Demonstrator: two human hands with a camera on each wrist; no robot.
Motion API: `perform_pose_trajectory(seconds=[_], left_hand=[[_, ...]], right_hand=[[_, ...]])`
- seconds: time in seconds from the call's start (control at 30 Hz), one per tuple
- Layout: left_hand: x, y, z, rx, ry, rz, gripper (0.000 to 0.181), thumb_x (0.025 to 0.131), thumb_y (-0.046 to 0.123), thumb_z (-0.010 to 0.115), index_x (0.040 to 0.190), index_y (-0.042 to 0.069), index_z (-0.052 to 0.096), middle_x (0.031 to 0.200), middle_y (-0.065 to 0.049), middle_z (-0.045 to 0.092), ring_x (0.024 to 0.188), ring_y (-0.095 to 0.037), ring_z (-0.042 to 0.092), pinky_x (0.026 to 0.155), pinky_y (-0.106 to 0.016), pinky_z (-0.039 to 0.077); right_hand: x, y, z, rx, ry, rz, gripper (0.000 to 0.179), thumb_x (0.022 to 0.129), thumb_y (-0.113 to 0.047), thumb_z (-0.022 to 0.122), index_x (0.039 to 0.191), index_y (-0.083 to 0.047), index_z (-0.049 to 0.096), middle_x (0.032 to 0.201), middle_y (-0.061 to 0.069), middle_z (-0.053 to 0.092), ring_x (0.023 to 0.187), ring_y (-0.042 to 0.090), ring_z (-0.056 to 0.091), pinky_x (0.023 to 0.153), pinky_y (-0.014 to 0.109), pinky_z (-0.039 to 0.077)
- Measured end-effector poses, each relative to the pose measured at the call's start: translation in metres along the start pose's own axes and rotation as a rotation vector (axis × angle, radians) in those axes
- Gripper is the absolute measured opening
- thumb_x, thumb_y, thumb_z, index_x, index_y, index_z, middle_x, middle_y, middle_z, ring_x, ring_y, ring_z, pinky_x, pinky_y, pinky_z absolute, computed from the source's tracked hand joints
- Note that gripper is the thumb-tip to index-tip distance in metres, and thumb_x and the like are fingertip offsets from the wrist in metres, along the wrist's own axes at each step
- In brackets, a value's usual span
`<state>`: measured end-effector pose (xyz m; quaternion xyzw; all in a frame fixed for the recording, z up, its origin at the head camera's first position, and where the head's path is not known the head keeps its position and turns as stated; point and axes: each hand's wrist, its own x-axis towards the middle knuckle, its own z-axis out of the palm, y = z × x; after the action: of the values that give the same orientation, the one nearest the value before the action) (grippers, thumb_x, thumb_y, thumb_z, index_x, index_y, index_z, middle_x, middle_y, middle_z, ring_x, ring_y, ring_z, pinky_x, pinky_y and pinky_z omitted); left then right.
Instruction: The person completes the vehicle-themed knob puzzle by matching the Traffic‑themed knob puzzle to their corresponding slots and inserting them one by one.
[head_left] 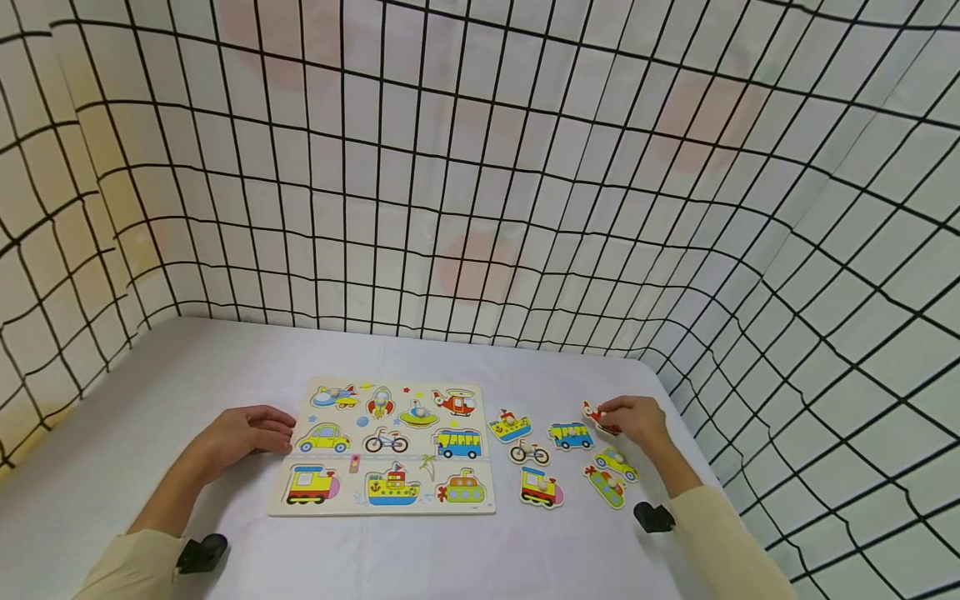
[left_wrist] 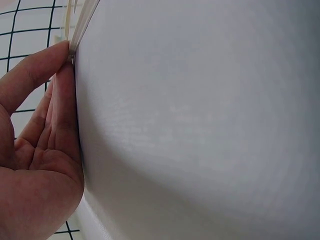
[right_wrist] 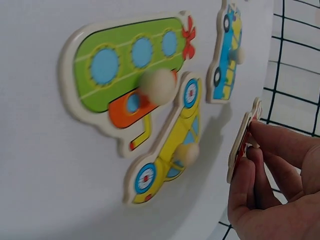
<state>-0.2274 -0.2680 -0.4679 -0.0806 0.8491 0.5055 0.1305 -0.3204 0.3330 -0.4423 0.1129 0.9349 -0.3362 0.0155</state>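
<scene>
Thumb and fingers of my right hand (head_left: 636, 418) pinch a red helicopter puzzle piece (head_left: 597, 415), which stands tilted at the fingertips in the right wrist view. Nearest to that hand are a yellow car piece (right_wrist: 172, 150) and a green submarine piece (right_wrist: 132, 65), both with round wooden knobs. A blue bus piece (right_wrist: 226, 57) lies beyond them. On the left, my left hand (head_left: 243, 437) rests on the table, its fairly straight fingertips right at the left edge of the wooden puzzle board (head_left: 352, 483). Airplane, rocket and saucer pieces with knobs sit in the board's top row.
Between board and right hand lie a ship piece (head_left: 510, 426), a bicycle piece (head_left: 529, 452) and a train piece (head_left: 540, 488). A white cloth covers the table (head_left: 390, 558). White walls with black netting (head_left: 450, 167) rise at the back and both sides.
</scene>
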Motion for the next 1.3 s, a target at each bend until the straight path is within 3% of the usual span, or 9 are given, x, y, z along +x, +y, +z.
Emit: perform_pose_trajectory(seconds=[0.4, 1.3], left_hand=[[0.0, 0.001, 0.0, -0.011, -0.005, -0.005, 0.053, 0.082, 0.018, 0.082, 0.127, -0.001, 0.062, 0.105, -0.005, 0.076, 0.096, -0.018, 0.065, 0.088, -0.037, 0.047], [0.002, -0.002, -0.001, 0.002, 0.007, -0.011, 0.053, 0.082, 0.02, 0.082, 0.128, 0.0, 0.063, 0.105, -0.004, 0.077, 0.096, -0.018, 0.065, 0.088, -0.037, 0.047]], right_hand=[[-0.001, -0.038, 0.02, 0.018, -0.026, -0.062, 0.021, 0.087, -0.018, 0.075, 0.106, -0.008, 0.078, 0.104, 0.013, 0.076, 0.089, 0.025, 0.064, 0.073, 0.034, 0.049], [-0.02, -0.121, 0.096, 0.008, -0.109, -0.22, 0.012, 0.082, -0.012, 0.08, 0.094, -0.012, 0.081, 0.089, 0.003, 0.076, 0.077, 0.017, 0.066, 0.071, 0.03, 0.053]])
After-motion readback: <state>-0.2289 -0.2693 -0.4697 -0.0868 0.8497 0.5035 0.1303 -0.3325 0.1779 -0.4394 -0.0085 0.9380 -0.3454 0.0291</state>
